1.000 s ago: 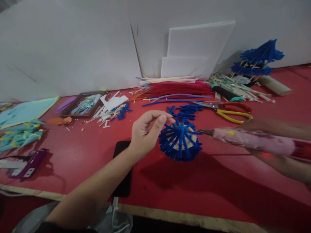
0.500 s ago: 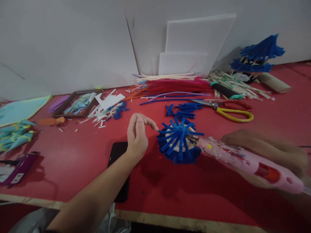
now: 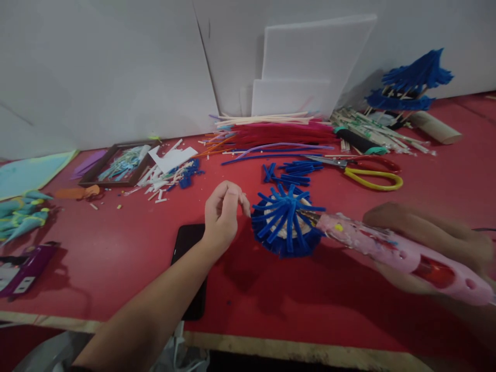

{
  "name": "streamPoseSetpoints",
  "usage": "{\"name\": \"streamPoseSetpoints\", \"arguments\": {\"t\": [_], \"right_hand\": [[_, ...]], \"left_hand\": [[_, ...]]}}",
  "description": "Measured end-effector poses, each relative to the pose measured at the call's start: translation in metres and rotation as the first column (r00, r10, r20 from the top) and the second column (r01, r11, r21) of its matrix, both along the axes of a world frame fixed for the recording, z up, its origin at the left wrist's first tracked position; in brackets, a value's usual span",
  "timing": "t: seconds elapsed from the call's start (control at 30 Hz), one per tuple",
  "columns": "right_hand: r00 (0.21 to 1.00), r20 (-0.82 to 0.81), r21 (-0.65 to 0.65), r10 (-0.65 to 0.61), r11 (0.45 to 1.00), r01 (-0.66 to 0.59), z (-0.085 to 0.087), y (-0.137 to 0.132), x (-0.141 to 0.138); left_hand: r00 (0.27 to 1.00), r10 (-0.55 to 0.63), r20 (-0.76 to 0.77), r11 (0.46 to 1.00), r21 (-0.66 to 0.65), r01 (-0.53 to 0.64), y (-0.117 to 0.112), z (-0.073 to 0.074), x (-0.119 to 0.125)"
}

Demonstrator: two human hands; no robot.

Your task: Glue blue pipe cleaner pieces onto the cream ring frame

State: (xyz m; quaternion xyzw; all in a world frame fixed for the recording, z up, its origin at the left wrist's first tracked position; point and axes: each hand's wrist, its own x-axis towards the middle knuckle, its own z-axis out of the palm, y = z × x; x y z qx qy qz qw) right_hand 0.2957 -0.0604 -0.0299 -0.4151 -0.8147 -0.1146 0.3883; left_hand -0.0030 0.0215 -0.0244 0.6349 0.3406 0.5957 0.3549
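Left: your left hand (image 3: 220, 214) is just left of the blue model (image 3: 289, 222), thumb and fingers curled in narrow, fingertips close to the model's left edge. Cannot tell whether they touch it or pinch something small. Your left forearm crosses above the phone (image 3: 188, 240); the phone's near end lies close to the tabletop's front edge.

Right: your right hand (image 3: 430, 230), blurred, is wrapped around the glue gun (image 3: 372, 245). The gun points leftward, its nozzle over the model's right edge, in among the strips. Contact between nozzle and strip: cannot tell.

Model: between your two hands, near the middle of the tabletop (image 3: 127, 248). Blue strips fan outward from its top across a pale ring; a denser blue fringe circles beneath. Its underside is hidden.

Room, far side: tight. Blue cuttings (image 3: 296, 170) lie just beyond the model's far edge. The scissors (image 3: 343, 164) lie behind and to the right, blade tips near the cuttings, handles spread to the right. Farther back, red stems (image 3: 282, 135) run along the foot of the wall (image 3: 127, 67).

Room, near side: a shadowed stretch of red surface runs from the model's near edge to the front edge. Room, left: a wider stretch lies between your phone and the purple device (image 3: 29, 271).
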Motion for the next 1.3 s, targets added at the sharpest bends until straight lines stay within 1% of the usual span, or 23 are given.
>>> {"name": "streamPoseSetpoints", "arguments": {"t": [0.1, 0.2, 0.37, 0.4, 0.47, 0.53, 0.6, 0.67, 0.77, 0.83, 0.9, 0.97, 1.03, 1.13, 1.23, 1.3], "right_hand": [[1.000, -0.003, -0.044, 0.015, 0.999, -0.015, 0.002, -0.003, -0.001], [0.998, -0.056, -0.061, -0.027, 0.998, 0.023, 0.002, -0.004, -0.003], [0.997, -0.066, 0.047, 0.043, 0.998, -0.040, -0.002, 0.002, -0.004], [0.996, -0.077, 0.054, 0.049, 0.998, -0.045, -0.002, 0.003, -0.004], [0.995, -0.091, 0.016, 0.044, 0.999, -0.042, -0.003, 0.004, -0.004], [0.994, -0.105, -0.010, 0.042, 0.999, -0.043, -0.003, 0.005, -0.005], [0.992, -0.119, 0.003, 0.050, 0.999, -0.050, -0.003, 0.006, -0.006], [0.991, -0.124, 0.028, 0.050, 0.999, -0.047, -0.003, 0.006, -0.007], [0.994, -0.104, 0.017, 0.043, 0.999, -0.041, -0.002, 0.007, -0.008], [0.994, -0.106, 0.033, 0.040, 0.999, -0.037, -0.002, 0.008, -0.010], [0.994, -0.113, 0.068, 0.013, 0.998, -0.005, -0.002, 0.009, -0.012], [0.993, -0.116, 0.094, -0.024, 0.995, 0.035, -0.001, 0.009, -0.012], [0.995, -0.098, 0.100, -0.032, 0.994, 0.042, 0.001, 0.007, -0.012], [0.999, -0.045, 0.038, -0.009, 0.999, 0.011, 0.007, 0.001, -0.009], [1.000, -0.016, -0.079, -0.019, 0.997, 0.018, 0.010, -0.007, -0.003], [1.000, 0.011, -0.114, -0.008, 0.993, 0.009, 0.008, -0.012, 0.002]], "left_hand": [[0.999, -0.003, -0.038, 0.999, 0.051, 0.005, 0.000, -0.003, 0.000], [0.997, 0.020, -0.074, 0.992, 0.129, -0.010, 0.000, -0.005, 0.000], [0.991, 0.079, -0.109, 0.963, 0.267, -0.048, -0.001, -0.007, -0.001], [0.989, 0.080, -0.123, 0.959, 0.281, -0.042, -0.003, -0.007, -0.001], [0.985, 0.051, -0.166, 0.954, 0.298, 0.001, -0.005, -0.006, -0.002], [0.975, -0.006, -0.222, 0.947, 0.312, 0.077, -0.007, -0.005, -0.003], [0.962, -0.062, -0.267, 0.934, 0.324, 0.150, -0.008, -0.004, -0.004], [0.951, -0.097, -0.293, 0.923, 0.331, 0.196, -0.009, -0.003, -0.005], [0.930, -0.135, -0.342, 0.914, 0.319, 0.250, -0.010, -0.001, -0.006], [0.912, -0.137, -0.387, 0.913, 0.307, 0.268, -0.011, 0.000, -0.006], [0.897, -0.120, -0.425, 0.912, 0.310, 0.269, -0.011, -0.001, -0.007], [0.892, -0.099, -0.441, 0.910, 0.322, 0.261, -0.011, -0.003, -0.007], [0.892, -0.091, -0.442, 0.909, 0.329, 0.256, -0.010, -0.004, -0.007], [0.872, -0.100, -0.479, 0.902, 0.327, 0.283, -0.007, -0.006, -0.006], [0.814, -0.100, -0.572, 0.904, 0.291, 0.315, -0.006, -0.004, -0.005], [0.784, -0.071, -0.617, 0.912, 0.278, 0.301, -0.007, -0.003, -0.005]]}}
